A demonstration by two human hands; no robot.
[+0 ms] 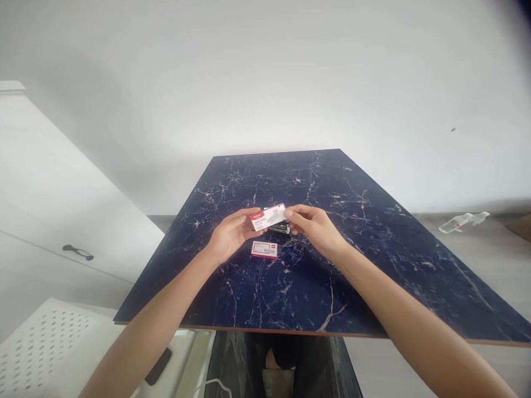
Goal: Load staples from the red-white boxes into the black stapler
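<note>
The left hand (231, 232) and the right hand (315, 229) are together, their fingers pinching opposite ends of a white-and-red carton (267, 217) held in the air between them. Just behind and below it sits a partly hidden black object (279, 229). Nearer the person, a second red-edged carton (264, 250) lies flat on the blue veined-marble tabletop (290, 298).

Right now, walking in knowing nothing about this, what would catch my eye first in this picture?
The large dark blue tabletop with white marble-like veins fills the middle of the view. Near its centre, the person's left hand and right hand hold a small white-and-red cardboard box between them, above what looks like a black stapler. A second white-and-red box lies on the tabletop just nearer the person.
</note>
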